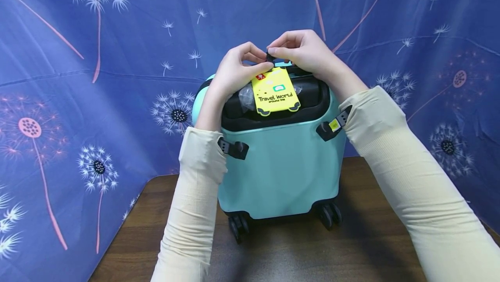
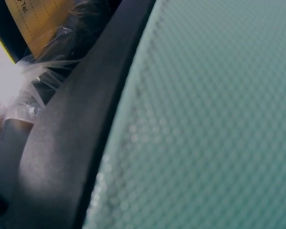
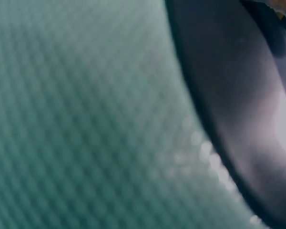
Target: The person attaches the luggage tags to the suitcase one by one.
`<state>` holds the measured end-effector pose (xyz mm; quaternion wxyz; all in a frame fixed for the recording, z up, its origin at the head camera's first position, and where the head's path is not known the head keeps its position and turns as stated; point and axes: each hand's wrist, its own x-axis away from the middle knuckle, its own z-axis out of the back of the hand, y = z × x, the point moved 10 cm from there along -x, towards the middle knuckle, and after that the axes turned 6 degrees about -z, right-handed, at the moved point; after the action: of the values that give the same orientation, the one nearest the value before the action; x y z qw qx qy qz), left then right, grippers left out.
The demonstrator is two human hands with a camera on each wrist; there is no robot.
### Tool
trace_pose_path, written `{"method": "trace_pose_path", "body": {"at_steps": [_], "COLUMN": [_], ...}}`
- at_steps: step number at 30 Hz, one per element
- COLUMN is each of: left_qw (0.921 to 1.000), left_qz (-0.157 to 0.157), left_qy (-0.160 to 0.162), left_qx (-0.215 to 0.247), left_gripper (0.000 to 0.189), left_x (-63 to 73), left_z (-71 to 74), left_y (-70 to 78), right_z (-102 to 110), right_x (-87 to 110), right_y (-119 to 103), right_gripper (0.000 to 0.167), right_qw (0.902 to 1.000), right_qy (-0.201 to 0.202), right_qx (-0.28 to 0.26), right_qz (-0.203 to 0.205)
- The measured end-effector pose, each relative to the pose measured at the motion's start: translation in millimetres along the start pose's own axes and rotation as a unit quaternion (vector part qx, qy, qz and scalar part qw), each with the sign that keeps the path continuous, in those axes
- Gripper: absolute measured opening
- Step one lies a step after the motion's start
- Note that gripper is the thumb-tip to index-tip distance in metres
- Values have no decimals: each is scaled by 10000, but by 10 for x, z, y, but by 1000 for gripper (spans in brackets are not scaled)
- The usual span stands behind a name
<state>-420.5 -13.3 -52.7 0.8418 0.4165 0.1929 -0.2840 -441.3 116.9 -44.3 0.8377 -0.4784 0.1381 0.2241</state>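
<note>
A teal suitcase [image 1: 281, 169] with a black top panel stands upright on its wheels. Over its top edge hangs a yellow luggage tag [image 1: 275, 93] printed "Travel World". My left hand [image 1: 237, 68] pinches the short black strap [image 1: 270, 57] at the tag's upper end between thumb and fingers. From the other side, my right hand [image 1: 304, 53] pinches the same strap near its tip. The left wrist view shows the tag's lined back [image 2: 38, 19] and crinkled clear plastic wrap [image 2: 43, 78] beside the black panel. In the right wrist view, the textured teal shell [image 3: 86, 119] fills most of the frame.
The suitcase's black wheels [image 1: 330, 214] rest on a brown wooden table [image 1: 273, 256]. Close behind hangs a blue cloth [image 1: 133, 56] with a dandelion pattern. Small black devices [image 1: 236, 149] are strapped at both sleeve cuffs, in front of the suitcase.
</note>
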Motion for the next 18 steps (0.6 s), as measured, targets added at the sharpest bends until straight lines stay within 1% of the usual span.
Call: {"method": "trace_pose_path", "body": {"at_steps": [4, 7, 9, 13, 15, 18], "left_qw": [10000, 10000, 10000, 9999, 9999, 9999], "left_qz": [-35, -19, 24, 129, 131, 107], "left_qy": [-24, -18, -8, -7, -8, -8], "left_qx": [-20, -28, -27, 17, 51, 90], "left_gripper": [25, 27, 29, 32, 32, 31], "left_x": [-8, -14, -15, -14, -14, -11], "left_z": [-8, -9, -7, -10, -15, -19], "left_y": [-1, -11, -19, -37, -35, -28], "right_z": [7, 2, -6, -36, -52, -65], "right_x": [4, 8, 7, -1, -3, -1], "right_y": [-8, -15, -6, 44, 83, 123], "right_gripper": [21, 22, 25, 36, 45, 55], "right_qw": [10000, 10000, 10000, 9992, 9974, 9944], "right_qy": [53, 37, -3, -137, -208, -252], "right_qx": [-33, -71, -80, 161, 341, 534], "right_qz": [26, 53, -4, -332, -592, -879]}}
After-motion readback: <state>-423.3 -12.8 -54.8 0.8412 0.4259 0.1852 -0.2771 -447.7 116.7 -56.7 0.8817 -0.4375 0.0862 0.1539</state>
